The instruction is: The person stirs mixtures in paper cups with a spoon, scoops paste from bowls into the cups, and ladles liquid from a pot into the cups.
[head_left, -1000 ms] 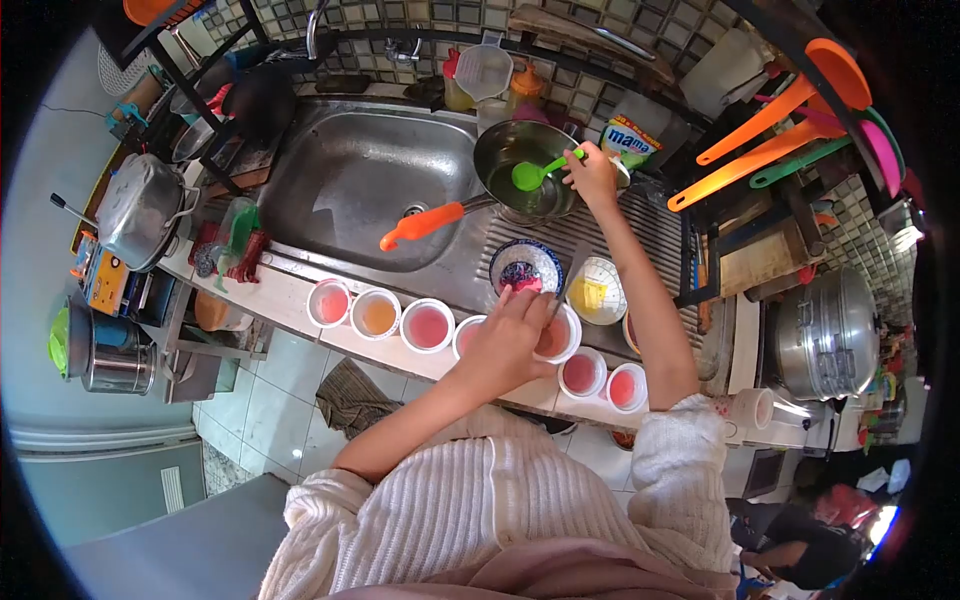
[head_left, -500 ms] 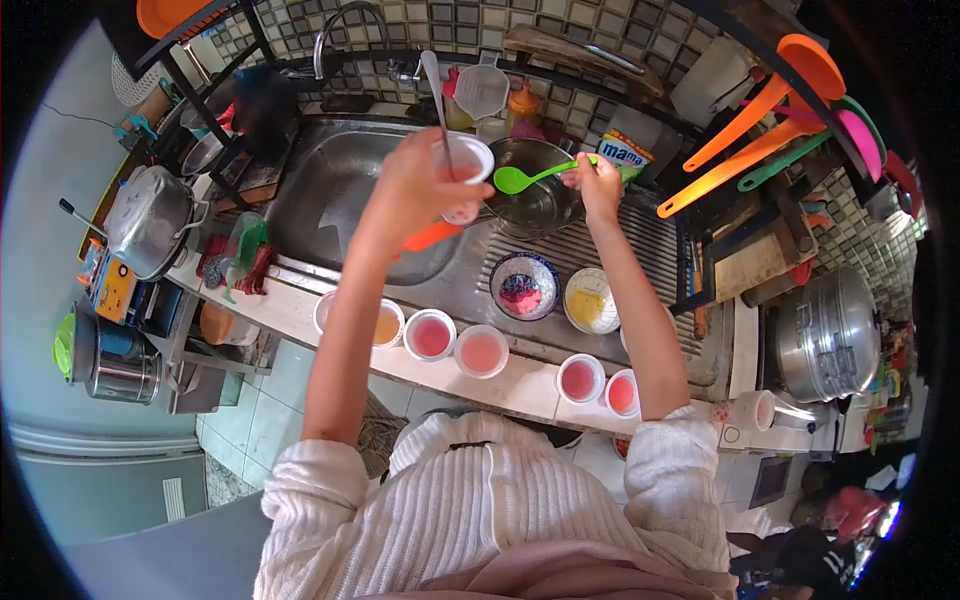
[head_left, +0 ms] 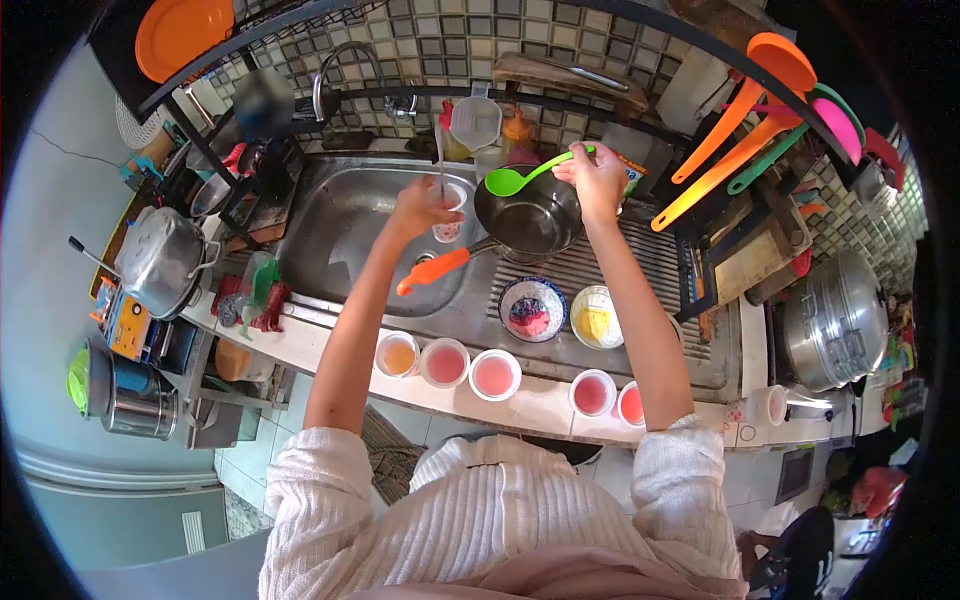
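Note:
My left hand (head_left: 420,208) is closed around a clear plastic cup (head_left: 450,222) with a white rim, held over the sink beside the saucepan. A metal spoon (head_left: 438,150) stands up out of that cup. My right hand (head_left: 595,180) grips the handle end of a green ladle (head_left: 506,182), whose bowl is above the rim of the dark saucepan (head_left: 535,245). The pan's orange handle (head_left: 435,269) points left across the sink. Below the pan are a patterned bowl with pink and dark contents (head_left: 530,312) and a bowl with yellow contents (head_left: 597,320).
Along the counter edge stand several cups of liquid, including an orange one (head_left: 398,356) and a pink one (head_left: 445,363). The steel sink (head_left: 330,225) lies left. Orange utensils (head_left: 720,130) hang at right; a large steel pot (head_left: 835,320) stands beyond. A faucet (head_left: 320,95) is behind.
My left hand has moved the cup away from the saucepan's rim, lower over the sink. The green ladle has risen toward the pan's far rim. The head view has shifted slightly.

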### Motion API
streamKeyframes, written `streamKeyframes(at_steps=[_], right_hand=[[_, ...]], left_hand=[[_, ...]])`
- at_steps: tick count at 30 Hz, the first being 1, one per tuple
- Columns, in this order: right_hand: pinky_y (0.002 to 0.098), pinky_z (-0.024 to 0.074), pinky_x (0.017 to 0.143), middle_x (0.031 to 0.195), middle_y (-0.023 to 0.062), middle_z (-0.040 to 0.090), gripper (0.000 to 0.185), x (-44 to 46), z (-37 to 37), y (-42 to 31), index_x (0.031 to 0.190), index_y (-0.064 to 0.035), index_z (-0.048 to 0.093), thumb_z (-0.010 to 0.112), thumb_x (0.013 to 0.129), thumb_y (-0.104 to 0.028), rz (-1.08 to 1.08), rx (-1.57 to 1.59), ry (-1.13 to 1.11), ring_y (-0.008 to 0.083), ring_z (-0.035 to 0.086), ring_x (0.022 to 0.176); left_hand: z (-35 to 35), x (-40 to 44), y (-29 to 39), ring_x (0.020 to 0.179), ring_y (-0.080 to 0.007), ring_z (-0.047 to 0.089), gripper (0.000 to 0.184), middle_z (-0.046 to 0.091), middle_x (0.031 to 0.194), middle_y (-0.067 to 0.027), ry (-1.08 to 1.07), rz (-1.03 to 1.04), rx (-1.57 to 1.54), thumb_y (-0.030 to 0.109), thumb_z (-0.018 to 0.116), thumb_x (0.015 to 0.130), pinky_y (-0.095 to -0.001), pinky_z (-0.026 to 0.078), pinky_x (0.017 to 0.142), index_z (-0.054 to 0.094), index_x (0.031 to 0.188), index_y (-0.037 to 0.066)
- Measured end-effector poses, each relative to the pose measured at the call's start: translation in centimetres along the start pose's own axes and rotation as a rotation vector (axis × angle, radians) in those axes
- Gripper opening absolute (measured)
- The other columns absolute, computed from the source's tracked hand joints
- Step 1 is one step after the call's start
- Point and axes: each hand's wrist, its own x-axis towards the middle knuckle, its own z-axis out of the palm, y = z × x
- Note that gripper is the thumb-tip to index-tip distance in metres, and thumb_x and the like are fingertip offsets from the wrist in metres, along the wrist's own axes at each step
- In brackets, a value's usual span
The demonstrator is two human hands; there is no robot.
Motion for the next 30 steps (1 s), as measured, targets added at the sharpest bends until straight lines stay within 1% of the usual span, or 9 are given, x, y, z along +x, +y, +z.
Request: streamKeyframes(at_steps=[2, 8, 13, 16, 18, 22, 24, 27, 30], right_hand=[[0.0252, 0.0539, 0.05, 0.069, 0.0144, 0.063, 0.016, -0.2, 1.1, -0.8, 0.088, 0.0073, 0.055, 0.055, 0.087, -0.009, 0.005, 0.033, -0.025, 0.0188, 0.064, 0.054], [0.0244, 0.0528, 0.05, 0.069, 0.0094, 0.064, 0.015, -2.0, 4.6, -0.7, 0.087, 0.003, 0.059, 0.058, 0.087, -0.012, -0.208, -0.015, -0.195, 0.0159, 0.065, 0.057], [0.0243, 0.0502, 0.051, 0.074, 0.0096, 0.065, 0.009, -4.8, 5.1, -0.7, 0.088, -0.0043, 0.06, 0.062, 0.083, -0.011, -0.711, -0.312, -0.351, 0.0145, 0.067, 0.062], [0.0237, 0.0504, 0.052, 0.074, 0.0075, 0.066, 0.01, -5.0, 4.4, -0.2, 0.09, -0.0041, 0.061, 0.062, 0.084, -0.011, -0.755, -0.301, -0.295, 0.0142, 0.067, 0.063], [0.0238, 0.0513, 0.053, 0.077, 0.0066, 0.067, 0.012, -4.6, 3.7, 0.5, 0.092, -0.0015, 0.06, 0.06, 0.086, -0.012, -0.56, -0.202, -0.199, 0.0139, 0.067, 0.063], [0.0225, 0.0506, 0.053, 0.068, 0.008, 0.064, 0.014, -2.6, 1.3, 2.2, 0.092, 0.0014, 0.059, 0.057, 0.088, -0.012, -0.299, 0.023, -0.007, 0.0132, 0.064, 0.058], [0.0232, 0.0497, 0.052, 0.066, 0.0073, 0.064, 0.013, -2.2, -0.2, 3.6, 0.092, -0.0002, 0.059, 0.057, 0.088, -0.013, -0.298, -0.074, 0.034, 0.0134, 0.064, 0.058], [0.0293, 0.0487, 0.051, 0.065, 0.0088, 0.064, 0.011, -2.3, -1.9, 5.5, 0.092, -0.0062, 0.059, 0.058, 0.086, -0.016, -0.538, -0.524, 0.0, 0.0173, 0.066, 0.058], [0.0308, 0.049, 0.051, 0.067, 0.0109, 0.064, 0.009, -2.4, -3.0, 8.7, 0.09, -0.0065, 0.059, 0.057, 0.086, -0.015, -0.555, -0.727, -0.081, 0.0195, 0.066, 0.058]], left_hand=[[0.7, -0.1, -0.2, 0.098, -0.0327, 0.06, 0.096, 0.059, 0.108, -0.023, 0.057, 0.059, -0.049, 0.044, 0.086, 0.045, -0.0368, 0.047, 0.085, 0.048, 0.116, -0.008], [4.2, 1.1, -2.6, 0.094, -0.0302, 0.062, 0.092, 0.061, 0.103, -0.0202, 0.135, 0.159, -0.154, 0.036, 0.087, 0.046, -0.0358, 0.049, 0.08, 0.048, 0.117, -0.007], [1.6, -1.1, 1.1, 0.092, -0.0252, 0.063, 0.085, 0.062, 0.1, -0.0164, 0.106, 0.18, -0.301, 0.023, 0.088, 0.05, -0.0356, 0.05, 0.077, 0.047, 0.118, -0.005], [1.1, -1.4, 1.0, 0.096, -0.0218, 0.061, 0.083, 0.062, 0.102, -0.0167, 0.051, 0.145, -0.406, 0.016, 0.086, 0.052, -0.0355, 0.049, 0.079, 0.045, 0.12, -0.007], [0.9, -1.8, 1.1, 0.097, -0.0244, 0.061, 0.088, 0.061, 0.102, -0.0198, 0.088, 0.028, -0.313, 0.02, 0.087, 0.051, -0.0352, 0.048, 0.081, 0.043, 0.121, -0.009], [1.2, -1.5, -0.9, 0.1, -0.0309, 0.058, 0.092, 0.057, 0.111, -0.0224, 0.107, 0.066, -0.148, 0.034, 0.085, 0.051, -0.035, 0.045, 0.087, 0.042, 0.122, -0.007], [1.7, -1.3, -1.7, 0.094, -0.0299, 0.061, 0.097, 0.06, 0.101, -0.0241, 0.2, 0.162, -0.09, 0.027, 0.087, 0.048, -0.0338, 0.048, 0.081, 0.039, 0.122, -0.014], [1.3, -1.7, -1.4, 0.093, -0.0286, 0.061, 0.096, 0.06, 0.102, -0.0233, 0.162, 0.139, -0.157, 0.026, 0.087, 0.049, -0.0326, 0.047, 0.081, 0.038, 0.122, -0.015], [1.3, -1.8, -1.4, 0.091, -0.027, 0.061, 0.095, 0.061, 0.099, -0.0219, 0.153, 0.119, -0.184, 0.024, 0.086, 0.051, -0.0319, 0.047, 0.08, 0.038, 0.122, -0.015]])
